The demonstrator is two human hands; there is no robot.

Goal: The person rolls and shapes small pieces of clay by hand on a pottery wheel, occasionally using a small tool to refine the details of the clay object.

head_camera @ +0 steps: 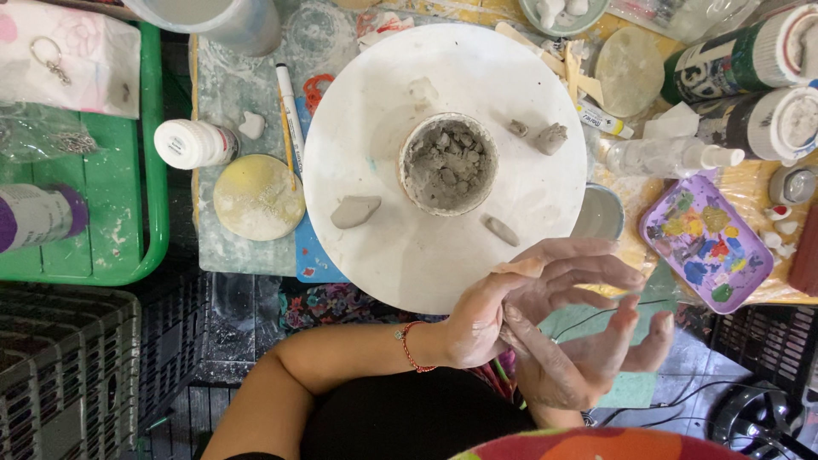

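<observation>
Two clay-dusty hands pressed together near the front edge of a round white board (426, 255). Left hand (477, 319) with a red string bracelet (411, 347) on the wrist, fingers bent around a thin bit of pale clay (521, 267). Right hand (579, 336) touching the left, fingers spread and curled, not shut on anything that shows.

In the middle of the board, a small round pot (447, 163) full of grey clay crumbs. Around it, 4 loose grey clay lumps: a flat one (354, 210) to the left, a long one (501, 230) near the hands, a tiny one (518, 128) and a bigger one (551, 138) to the right.

On the tabletop left of the board, a yellow round disc (258, 197), a white bottle (196, 144) lying down and a white marker pen (290, 106). On the right, a purple paint tray (706, 241) with many colours and a clear spray bottle (669, 157). Far left, a green tray (128, 213).
</observation>
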